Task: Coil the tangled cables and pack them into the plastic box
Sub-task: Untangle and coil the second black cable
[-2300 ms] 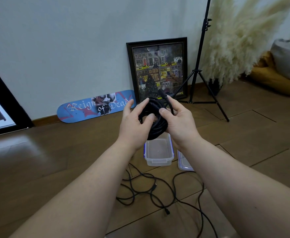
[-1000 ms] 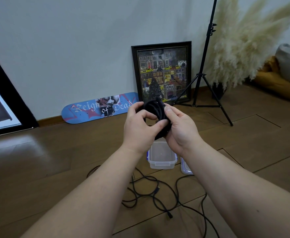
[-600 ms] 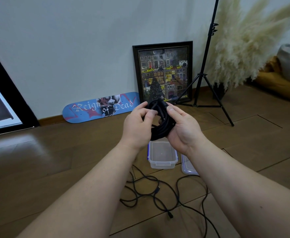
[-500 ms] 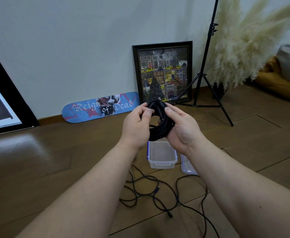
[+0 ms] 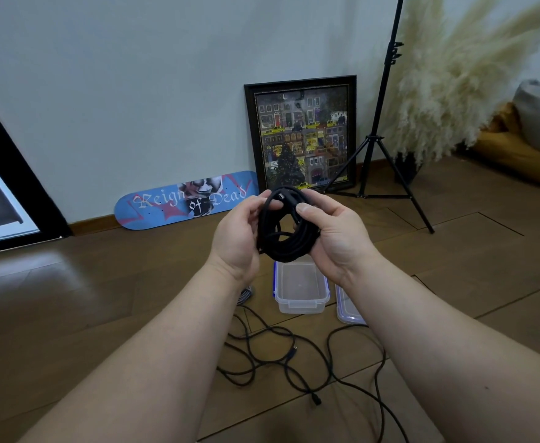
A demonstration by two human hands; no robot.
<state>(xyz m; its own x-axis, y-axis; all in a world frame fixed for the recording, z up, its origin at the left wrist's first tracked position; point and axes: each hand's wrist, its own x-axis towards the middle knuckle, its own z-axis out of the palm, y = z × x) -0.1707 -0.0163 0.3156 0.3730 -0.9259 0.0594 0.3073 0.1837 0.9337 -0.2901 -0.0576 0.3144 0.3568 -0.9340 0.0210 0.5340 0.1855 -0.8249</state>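
Overhead, a coiled black cable [image 5: 286, 231] is gripped between both hands: the left hand [image 5: 238, 233] is curled round its left side, the right hand [image 5: 336, 233] round its right, thumb pressed on top. Directly below, an open plastic box [image 5: 300, 287] sits on the wooden floor [image 5: 102, 282], with tangled cables [image 5: 278, 362] nearer the person.

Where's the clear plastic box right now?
The plastic box sits open on the wooden floor, centre of the head view, just below the coiled black cable both hands hold.

Open plastic box [image 5: 300, 284] unobstructed below, loose cables [image 5: 278, 362] crowding nearer floor
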